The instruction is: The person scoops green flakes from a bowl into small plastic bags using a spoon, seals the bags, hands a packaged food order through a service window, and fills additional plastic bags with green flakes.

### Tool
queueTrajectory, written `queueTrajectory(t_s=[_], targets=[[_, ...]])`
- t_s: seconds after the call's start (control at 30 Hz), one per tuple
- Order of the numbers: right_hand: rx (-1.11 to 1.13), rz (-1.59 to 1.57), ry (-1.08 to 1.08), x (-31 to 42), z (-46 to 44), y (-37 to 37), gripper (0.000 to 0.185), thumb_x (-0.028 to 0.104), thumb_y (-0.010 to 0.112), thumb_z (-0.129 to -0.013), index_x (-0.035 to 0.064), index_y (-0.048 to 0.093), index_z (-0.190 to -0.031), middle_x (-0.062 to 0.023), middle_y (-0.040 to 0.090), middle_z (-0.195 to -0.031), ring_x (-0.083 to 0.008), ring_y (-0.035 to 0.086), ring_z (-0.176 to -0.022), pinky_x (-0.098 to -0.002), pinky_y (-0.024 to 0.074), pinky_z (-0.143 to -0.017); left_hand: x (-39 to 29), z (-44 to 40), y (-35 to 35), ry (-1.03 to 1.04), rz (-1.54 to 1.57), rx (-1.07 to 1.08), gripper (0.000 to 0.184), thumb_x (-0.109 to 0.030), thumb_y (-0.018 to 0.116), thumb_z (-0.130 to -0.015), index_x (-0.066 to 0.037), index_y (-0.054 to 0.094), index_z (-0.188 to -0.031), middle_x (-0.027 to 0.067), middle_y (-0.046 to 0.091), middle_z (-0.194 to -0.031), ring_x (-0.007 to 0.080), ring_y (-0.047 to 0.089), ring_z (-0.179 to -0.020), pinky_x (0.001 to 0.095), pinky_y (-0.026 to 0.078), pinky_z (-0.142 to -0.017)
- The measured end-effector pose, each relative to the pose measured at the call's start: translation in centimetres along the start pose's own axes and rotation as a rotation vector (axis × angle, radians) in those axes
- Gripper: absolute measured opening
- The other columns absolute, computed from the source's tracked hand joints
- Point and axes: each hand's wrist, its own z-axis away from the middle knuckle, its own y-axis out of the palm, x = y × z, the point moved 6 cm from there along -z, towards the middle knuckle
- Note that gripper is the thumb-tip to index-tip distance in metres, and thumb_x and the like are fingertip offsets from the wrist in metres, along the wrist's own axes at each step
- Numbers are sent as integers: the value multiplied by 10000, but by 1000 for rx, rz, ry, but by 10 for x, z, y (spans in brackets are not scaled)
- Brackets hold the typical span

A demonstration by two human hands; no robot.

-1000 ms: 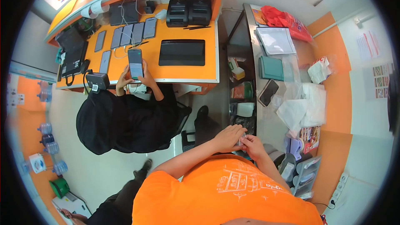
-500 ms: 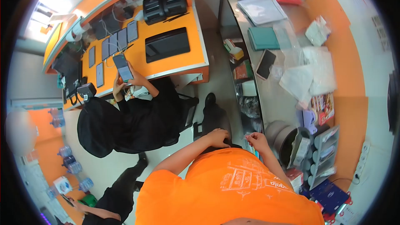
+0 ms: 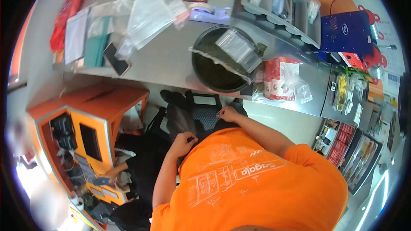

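My left hand (image 3: pixel 184 143) rests by my dark trousers at the hem of my orange shirt (image 3: pixel 244 171), its fingers curled in and nothing seen in them. To its right, above my lap, my right hand (image 3: pixel 229 114) is pinched at the fingertips on a small, partly clear piece, too small to name. Beyond both hands runs a metal counter (image 3: pixel 167 66). On it stands a round dark tub (image 3: pixel 203 70) with a stack of clear plastic bags (image 3: pixel 239 47) across its top. Beside the tub lies a red and white plastic packet (image 3: pixel 280 79).
A phone (image 3: pixel 115 60), a teal folder (image 3: pixel 97 45) and clear plastic sheets (image 3: pixel 147 15) lie on the counter's left. A grey divided tray (image 3: pixel 282 10) and a purple tape dispenser (image 3: pixel 209 13) stand behind. At left, a person in black (image 3: pixel 145 162) holds a phone at the orange desk (image 3: pixel 102 107).
My view has swung right, so the counter now spans the top and the orange desk sits lower left. My right hand stays pinched; my left hand stays near my lap.
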Motion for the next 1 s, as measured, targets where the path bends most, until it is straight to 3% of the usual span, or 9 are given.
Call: queueTrajectory(t_s=[0.1,0.2,0.27,0.33,0.4,0.57,0.8,0.97,1.0], targets=[[-77,-27,6,-50,-30,22,300,343,788,-812,52,717,-832,-150,696,-817,-289,677,-797,-406,524,-740,19,-35,2,101,-113,304,253,-207,747,-856,-28,727,-1033,142,722,-879,233,695,-787,349,528,-707],[-57,-137,-89,-90,-78,47,350,381,752,-821,61,728,-962,-154,717,-904,-317,690,-841,-431,537,-796,40,-118,7,-162,123,543,440,-285,798,-815,-47,689,-1168,138,742,-1002,255,703,-756,367,556,-743],[-54,-92,-394,-99,-108,64,373,402,735,-844,74,729,-1022,-131,729,-974,-287,697,-864,-427,545,-794,74,-197,17,-350,-197,551,723,-416,827,-768,-75,575,-1354,133,711,-1180,274,719,-932,376,562,-844],[-82,-48,-657,-107,-135,72,385,413,723,-860,82,730,-1055,-117,734,-1014,-270,700,-877,-426,549,-794,120,-262,49,-363,-546,616,738,-419,822,-770,-73,560,-1367,140,691,-1208,279,697,-974,383,545,-871],[-74,-33,-732,-119,-159,81,384,414,716,-867,84,731,-1061,-113,735,-1023,-266,701,-882,-427,550,-794,160,-308,92,-277,-804,720,753,-423,817,-773,-71,544,-1380,147,670,-1237,285,675,-1016,390,528,-899],[145,-43,-401,-155,-210,112,381,417,699,-885,89,732,-1076,-101,736,-1045,-256,701,-895,-429,553,-797,222,-362,169,-102,-1133,916,791,-433,804,-780,-65,506,-1413,165,620,-1308,299,619,-1121,409,485,-969],[606,-44,-29,-216,-246,127,379,421,676,-910,97,735,-1097,-85,737,-1076,-241,702,-913,-432,558,-800,290,-390,215,-1,-1390,1067,844,-446,786,-789,-56,452,-1459,190,549,-1408,319,541,-1267,435,424,-1066],[569,-116,9,-204,-260,136,372,424,632,-948,114,738,-1127,-65,740,-1088,-228,703,-934,-443,564,-810,312,-400,214,15,-1388,999,882,-456,774,-795,-50,414,-1492,207,499,-1479,333,485,-1372,453,381,-1136],[542,-130,-3,-198,-264,136,371,424,616,-962,121,740,-1137,-58,741,-1087,-224,703,-940,-448,567,-814,310,-400,212,34,-1327,940,938,-468,805,-750,-42,413,-1489,204,498,-1480,328,480,-1377,445,391,-1134]])
